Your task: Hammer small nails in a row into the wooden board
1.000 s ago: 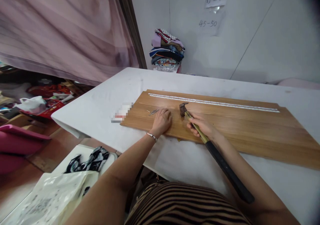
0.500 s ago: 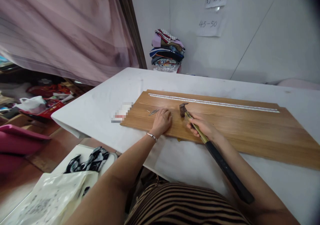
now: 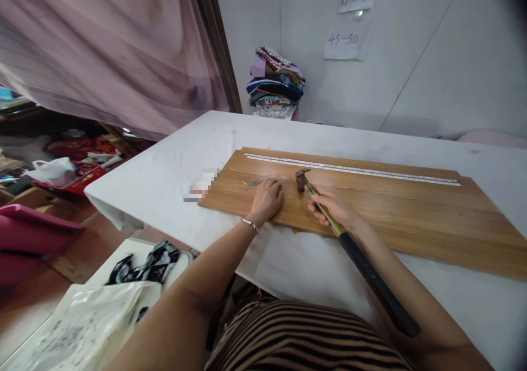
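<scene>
My left hand rests on a brown wooden board, its fingers curled down and close together. Whatever may be under those fingers is hidden. Beside its knuckles, on the left, lies a small pile of thin metal nails. My right hand is wrapped round the upper handle of a claw hammer, just below the head. The rusty hammer head is just over the board, to the right of my left hand; whether it touches the wood I cannot tell. The black grip runs back along my right forearm.
Two white measuring strips run along the board's far side. The board lies on a white-covered table, with a blurred-out packet at its left end. Folded clothes stand behind. A plastic bag lies on a lower surface at left.
</scene>
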Demonstrator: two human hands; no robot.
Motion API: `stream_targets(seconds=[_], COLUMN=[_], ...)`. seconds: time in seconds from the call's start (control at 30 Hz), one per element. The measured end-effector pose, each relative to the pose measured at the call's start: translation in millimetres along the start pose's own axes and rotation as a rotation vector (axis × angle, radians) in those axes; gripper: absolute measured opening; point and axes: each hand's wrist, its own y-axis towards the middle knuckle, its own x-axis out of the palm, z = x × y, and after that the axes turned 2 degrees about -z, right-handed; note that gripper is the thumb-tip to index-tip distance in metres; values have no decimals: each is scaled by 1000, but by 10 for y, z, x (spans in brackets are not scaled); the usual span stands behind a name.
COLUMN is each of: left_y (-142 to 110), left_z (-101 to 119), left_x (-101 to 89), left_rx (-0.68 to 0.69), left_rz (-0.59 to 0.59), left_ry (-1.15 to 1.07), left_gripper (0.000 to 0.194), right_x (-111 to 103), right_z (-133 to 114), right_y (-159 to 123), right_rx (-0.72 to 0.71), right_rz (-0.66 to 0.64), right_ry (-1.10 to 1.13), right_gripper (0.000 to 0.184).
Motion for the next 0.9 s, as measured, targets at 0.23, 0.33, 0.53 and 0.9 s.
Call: stream_targets(seconds=[0.23,0.33,0.53,0.9], left_y=[4,8,33,149], left_z=[-10,-7,-65,862], left_x=[28,23,-65,-55], left_rx=[5,-2,-164,-333], left_rz=[15,7,86,-415], left_ry=[-13,-40,-358,-1233], left_gripper=[23,22,24,49], right_x=[-31,-34,-54,-261], right_z=[44,40,-26,-25], right_y=[34,33,14,103], right_rx=[-13,-15,-28,-184], right_rz=[-16,-16,-6,128], right_ry=[-5,-6,26,176], right_gripper=[51,49,44,53])
